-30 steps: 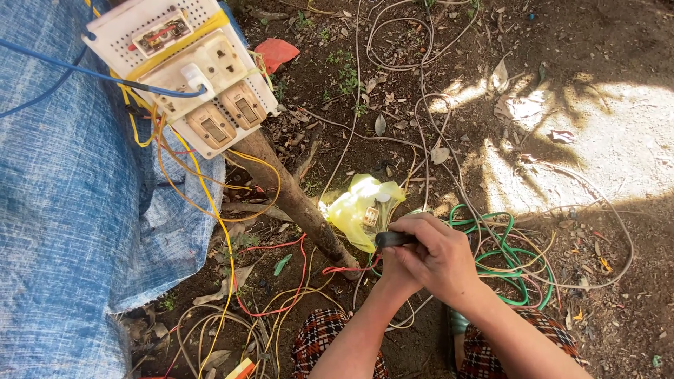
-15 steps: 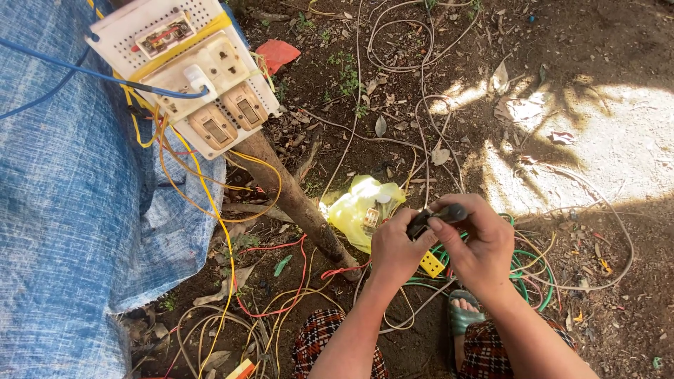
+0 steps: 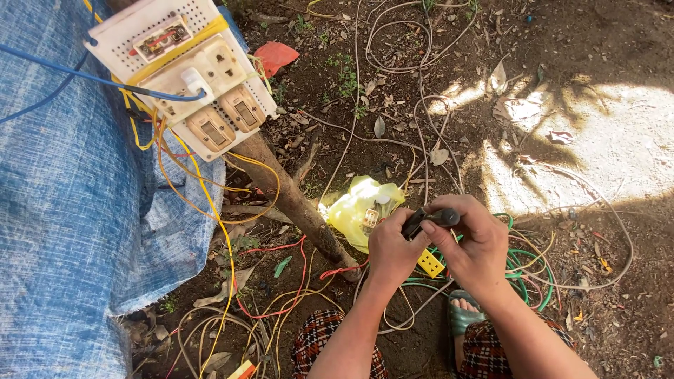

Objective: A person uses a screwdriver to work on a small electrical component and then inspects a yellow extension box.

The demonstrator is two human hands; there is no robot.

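A small black tool [image 3: 430,219] is clamped between the fingers of the left hand [image 3: 390,250] and the right hand [image 3: 474,242], both closed around it above the dirt ground [image 3: 562,42]. Just left of the fingers a yellow plastic bag [image 3: 354,209] is seen, a small yellow block [image 3: 430,263] just beneath them, and green wire coils [image 3: 530,263] to their right.
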